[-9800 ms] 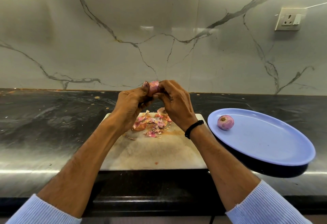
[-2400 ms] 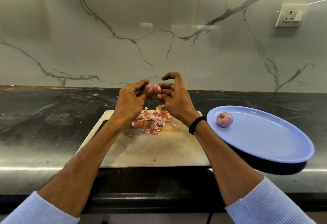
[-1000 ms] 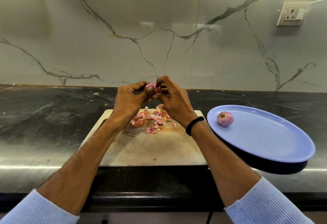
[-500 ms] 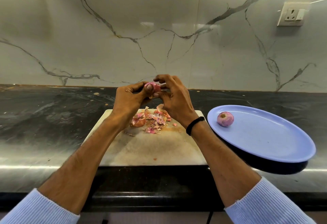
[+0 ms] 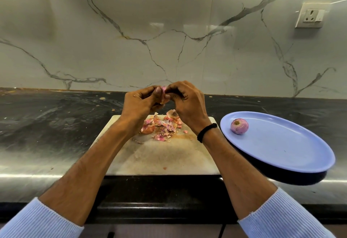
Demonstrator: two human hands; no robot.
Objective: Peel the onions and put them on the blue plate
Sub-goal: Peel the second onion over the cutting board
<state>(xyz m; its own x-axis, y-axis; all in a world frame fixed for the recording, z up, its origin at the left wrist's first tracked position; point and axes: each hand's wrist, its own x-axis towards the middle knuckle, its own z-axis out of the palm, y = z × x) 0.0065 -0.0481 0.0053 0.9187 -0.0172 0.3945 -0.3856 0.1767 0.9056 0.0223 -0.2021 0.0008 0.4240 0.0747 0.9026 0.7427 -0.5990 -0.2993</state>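
A small pink onion (image 5: 163, 93) is pinched between my two hands above the far edge of the cutting board (image 5: 163, 155); my fingers hide most of it. My left hand (image 5: 139, 104) cups it from the left with the thumb on top. My right hand (image 5: 187, 104) grips it from the right, fingertips curled onto its top. A peeled onion (image 5: 239, 126) lies on the far left part of the blue plate (image 5: 281, 147), to the right of the board. A pile of pink and brown onion skins (image 5: 161, 128) lies on the board under my hands.
The board sits at the front edge of a dark stone counter (image 5: 56, 125), with a marble wall behind. The blue plate rests on a dark bowl-like base (image 5: 293, 178). A wall socket (image 5: 311, 15) is at the upper right.
My right fingers have closed further over the top of the onion, hiding more of it. Both hands stay in the same spot above the board.
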